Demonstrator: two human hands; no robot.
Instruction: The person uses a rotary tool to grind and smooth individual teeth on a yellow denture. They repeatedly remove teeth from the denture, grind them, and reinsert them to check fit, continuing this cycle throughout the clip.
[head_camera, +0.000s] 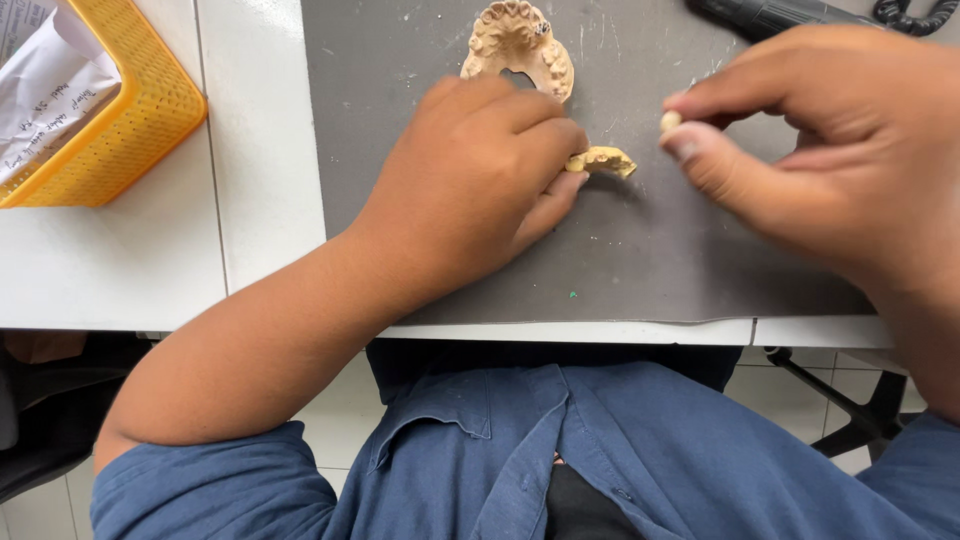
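- Left hand (480, 175) lies knuckles-up on the grey mat (420, 260), its fingers curled shut around a small yellow plaster piece (603, 160), which sticks out past the fingertips and sits on or just above the mat.
- Right hand (840, 150) hovers just beside it, thumb and forefinger closed on a tiny pale tooth-like bit (670, 120), with the other fingers loosely bent.
- That tiny bit looks easy to lose: only a sliver shows between the fingertips, so a slight slackening of the pinch would likely drop it onto the speckled mat, where it would blend in with the crumbs.
- Only the end of the plaster piece is gripped, so pressing the bit against its free end could twist it out of the fingers or chip its thin edge.
- A full plaster jaw cast (520, 45) rests on the mat just beyond the left knuckles; a forward shift of that hand could knock it.
- A black tool with a coiled cord (800, 12) lies at the mat's far edge behind the right hand, and a lifted wrist might catch it.
- The yellow basket of papers (130, 110) stands well apart on the left, out of harm's way.
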